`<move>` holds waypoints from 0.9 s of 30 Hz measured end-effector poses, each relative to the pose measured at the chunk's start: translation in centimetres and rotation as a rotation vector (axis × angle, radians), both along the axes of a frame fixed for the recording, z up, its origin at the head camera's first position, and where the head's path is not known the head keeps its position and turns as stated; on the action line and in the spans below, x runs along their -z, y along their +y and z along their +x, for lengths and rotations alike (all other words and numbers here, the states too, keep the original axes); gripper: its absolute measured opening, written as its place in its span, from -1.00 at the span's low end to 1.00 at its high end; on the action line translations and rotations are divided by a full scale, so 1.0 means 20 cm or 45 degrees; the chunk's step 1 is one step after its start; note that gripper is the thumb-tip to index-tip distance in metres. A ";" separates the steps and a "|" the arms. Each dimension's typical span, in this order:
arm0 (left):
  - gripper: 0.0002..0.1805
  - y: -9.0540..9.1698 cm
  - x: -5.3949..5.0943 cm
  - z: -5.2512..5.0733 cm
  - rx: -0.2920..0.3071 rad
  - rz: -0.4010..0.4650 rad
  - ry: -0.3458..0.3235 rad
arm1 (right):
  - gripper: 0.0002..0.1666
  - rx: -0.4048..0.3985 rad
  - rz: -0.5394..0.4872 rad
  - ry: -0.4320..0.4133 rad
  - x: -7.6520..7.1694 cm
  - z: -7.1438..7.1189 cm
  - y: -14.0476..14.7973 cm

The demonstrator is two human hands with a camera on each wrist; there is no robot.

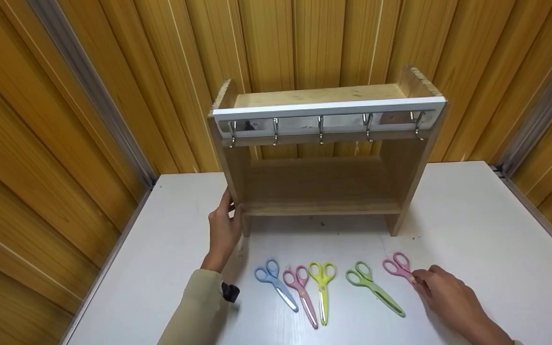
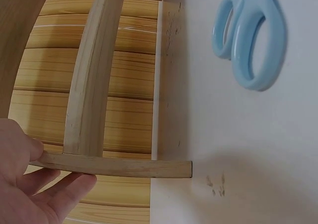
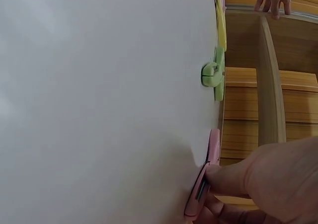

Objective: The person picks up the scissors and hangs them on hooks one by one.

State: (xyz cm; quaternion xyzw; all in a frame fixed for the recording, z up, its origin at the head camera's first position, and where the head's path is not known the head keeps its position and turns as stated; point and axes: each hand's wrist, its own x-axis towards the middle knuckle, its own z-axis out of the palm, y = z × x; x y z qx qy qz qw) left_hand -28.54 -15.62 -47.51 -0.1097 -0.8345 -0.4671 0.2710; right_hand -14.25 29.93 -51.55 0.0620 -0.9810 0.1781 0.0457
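A wooden two-tier rack [image 1: 324, 209] with a row of metal hooks [image 1: 321, 129] along its upper front stands on the white table. My left hand [image 1: 223, 229] grips the edge of its left side panel [image 2: 124, 167], thumb on one face and fingers on the other. At the right, my right hand [image 1: 453, 298] pinches a pair of pink scissors [image 1: 403, 273] around the blades, handle loops toward the rack. The blade tips are hidden by the hand. In the right wrist view, thumb and fingers close on these pink scissors [image 3: 196, 196] at the tabletop.
Blue scissors [image 1: 281, 291], a second pink pair [image 1: 308, 305], yellow scissors [image 1: 323, 292] and green scissors [image 1: 376, 289] lie in front of the rack, handles toward it. Wood-patterned wall panels [image 1: 295, 48] rise behind the table [image 1: 161, 268]. Small dark specks dot the tabletop.
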 end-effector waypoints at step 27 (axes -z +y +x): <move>-0.26 0.02 0.01 0.00 -0.010 0.024 -0.054 | -0.86 -0.045 -0.030 0.002 -0.12 -0.04 0.07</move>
